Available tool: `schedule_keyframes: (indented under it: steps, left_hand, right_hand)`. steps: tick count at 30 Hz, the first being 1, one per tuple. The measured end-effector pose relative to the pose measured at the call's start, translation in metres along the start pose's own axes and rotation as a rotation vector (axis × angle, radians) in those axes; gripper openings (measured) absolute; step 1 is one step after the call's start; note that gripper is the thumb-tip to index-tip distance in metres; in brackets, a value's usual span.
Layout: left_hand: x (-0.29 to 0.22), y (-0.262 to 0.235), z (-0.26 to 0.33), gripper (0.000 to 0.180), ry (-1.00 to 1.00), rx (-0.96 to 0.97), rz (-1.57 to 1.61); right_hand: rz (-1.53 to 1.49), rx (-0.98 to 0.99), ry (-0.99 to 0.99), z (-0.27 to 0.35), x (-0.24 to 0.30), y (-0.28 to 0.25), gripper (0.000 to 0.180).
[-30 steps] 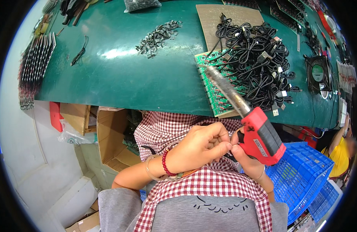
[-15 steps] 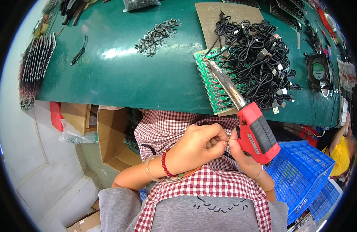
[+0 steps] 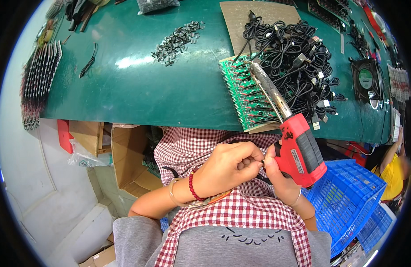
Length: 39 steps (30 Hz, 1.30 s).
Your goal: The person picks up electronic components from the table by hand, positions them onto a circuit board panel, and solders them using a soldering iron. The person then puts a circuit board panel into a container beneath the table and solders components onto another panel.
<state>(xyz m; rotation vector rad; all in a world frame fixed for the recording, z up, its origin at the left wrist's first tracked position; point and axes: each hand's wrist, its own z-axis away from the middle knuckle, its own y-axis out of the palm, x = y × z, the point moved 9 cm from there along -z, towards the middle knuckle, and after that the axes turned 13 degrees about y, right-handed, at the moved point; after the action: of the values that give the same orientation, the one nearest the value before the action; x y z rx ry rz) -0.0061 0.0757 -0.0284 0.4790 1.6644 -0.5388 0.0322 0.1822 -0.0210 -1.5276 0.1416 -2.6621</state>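
Note:
My right hand is closed around the handle of a red and black soldering gun. The gun's long metal barrel slants up and left, its tip over the far part of a green circuit board panel; whether it touches is unclear. My left hand is closed in a pinch against my right thumb. Something small and dark shows between the fingertips, too small to name. Both hands are in front of my checked apron, below the table edge. Black cables with USB plugs lie heaped beside the panel, some wired to it.
A pile of small black pin parts lies on the green table. Cardboard lies under the cables, and a fan sits at right. Blue crates stand below right, an open carton below left. Another person's arm shows far right.
The soldering gun has shifted slightly right, its tip moving from the panel's far left corner toward the cables. My hands stay pinched together; a dark bit now shows at the fingertips.

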Motion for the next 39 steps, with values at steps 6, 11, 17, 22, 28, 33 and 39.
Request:
schedule_keyframes:
  steps: [6,11,17,22,28,33,39]
  left_hand:
    - [0.005,-0.001,0.000,0.007,-0.062,0.050,0.001]
    - [0.060,-0.025,0.013,0.004,-0.531,-0.131,0.364]
    - [0.070,-0.027,0.004,0.005,-0.553,-0.112,0.400]
    - [0.072,-0.026,0.002,0.004,-0.572,-0.083,0.386]
    - [0.072,-0.026,0.000,0.004,-0.578,-0.060,0.404]
    - [0.075,-0.025,0.001,0.004,-0.566,-0.068,0.415]
    - [0.075,-0.026,0.000,0.005,-0.553,-0.092,0.422]
  right_hand:
    - [0.050,0.062,-0.032,0.000,-0.011,-0.001,0.035]
    - [-0.159,-0.044,-0.123,0.017,-0.030,-0.040,0.038]
    - [-0.247,-0.101,-0.020,0.043,-0.062,-0.065,0.056]
    - [-0.222,-0.034,0.014,0.055,-0.080,-0.068,0.055]
    - [0.111,-0.129,0.123,0.062,-0.119,-0.084,0.021]
    - [0.201,-0.202,0.151,0.062,-0.124,-0.084,0.018]
    - [0.174,-0.156,0.139,0.060,-0.118,-0.080,0.016]
